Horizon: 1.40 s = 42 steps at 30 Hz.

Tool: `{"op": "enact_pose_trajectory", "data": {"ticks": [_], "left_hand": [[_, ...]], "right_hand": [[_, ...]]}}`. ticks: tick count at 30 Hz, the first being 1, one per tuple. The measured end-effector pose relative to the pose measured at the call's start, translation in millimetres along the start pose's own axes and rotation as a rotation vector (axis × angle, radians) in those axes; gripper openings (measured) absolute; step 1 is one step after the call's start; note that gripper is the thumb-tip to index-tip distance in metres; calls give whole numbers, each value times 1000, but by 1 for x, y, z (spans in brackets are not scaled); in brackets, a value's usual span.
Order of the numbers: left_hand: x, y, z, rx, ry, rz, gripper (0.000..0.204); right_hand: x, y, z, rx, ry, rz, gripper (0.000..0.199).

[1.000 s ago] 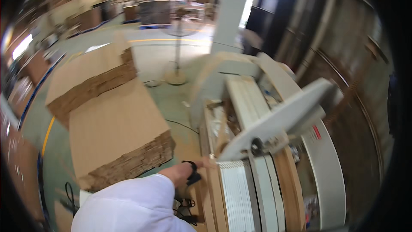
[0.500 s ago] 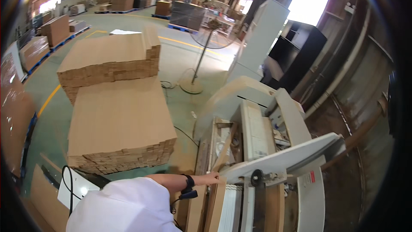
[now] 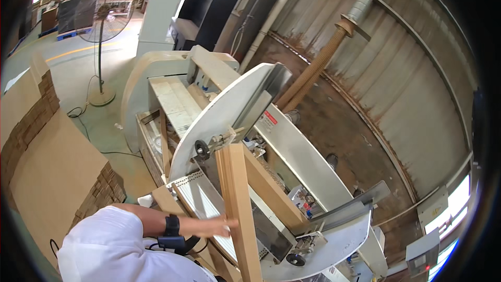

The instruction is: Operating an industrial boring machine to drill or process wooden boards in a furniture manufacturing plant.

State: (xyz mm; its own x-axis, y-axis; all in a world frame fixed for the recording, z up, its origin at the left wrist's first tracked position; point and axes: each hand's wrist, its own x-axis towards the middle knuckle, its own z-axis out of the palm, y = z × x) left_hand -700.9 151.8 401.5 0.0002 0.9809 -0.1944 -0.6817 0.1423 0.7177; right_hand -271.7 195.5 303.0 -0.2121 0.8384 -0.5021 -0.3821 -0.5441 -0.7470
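My left hand (image 3: 213,226) reaches in from the lower left, in a white sleeve and a black wristband. Its fingers look stretched out, and the fingertips touch the side of a long tan wooden board (image 3: 241,203). That board slants upward across the machine, its near end running out at the lower edge; its left side shows layered edges. Behind it, a second tan board (image 3: 274,188) lies along the machine (image 3: 313,162). Beneath my wrist are more tan strips and a white ribbed bed (image 3: 201,196). My right hand does not show.
Curved white guards with small black wheels (image 3: 202,149) rise at both ends of the machine's bed. Stacked tan panels (image 3: 52,162) stand at left. Farther back are a pedestal fan (image 3: 100,47) and a black cabinet (image 3: 211,10). A ribbed hose (image 3: 318,68) runs along the wall.
The view has swung right, bringing more of the machine and wall into sight. My left hand, earlier at a tan board's end beside the guard, now touches the side of the slanting board.
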Motion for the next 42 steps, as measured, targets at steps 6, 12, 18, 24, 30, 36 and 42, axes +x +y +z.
{"op": "enact_pose_trajectory", "data": {"ticks": [6,12,18,24,30,36,42], "left_hand": [[23,3,75,49,-46,-84,83],[52,76,141,-55,-29,255,61],[107,175,191,-125,-124,446,52],[173,249,196,-245,21,393,65],[218,260,149,-276,130,391,64],[264,223,80,693,29,999,59],[250,187,89,-482,283,219,53]], "right_hand": [[-35,-47,54,68,-20,-236,50],[-71,-151,136,-125,-45,-567,57],[-93,-184,138,-141,-89,-844,66],[-116,-155,87,-34,124,-708,58],[-140,-127,59,-100,259,-692,50],[-122,-109,33,5,186,-624,45],[-105,-100,46,15,162,-548,43]]}}
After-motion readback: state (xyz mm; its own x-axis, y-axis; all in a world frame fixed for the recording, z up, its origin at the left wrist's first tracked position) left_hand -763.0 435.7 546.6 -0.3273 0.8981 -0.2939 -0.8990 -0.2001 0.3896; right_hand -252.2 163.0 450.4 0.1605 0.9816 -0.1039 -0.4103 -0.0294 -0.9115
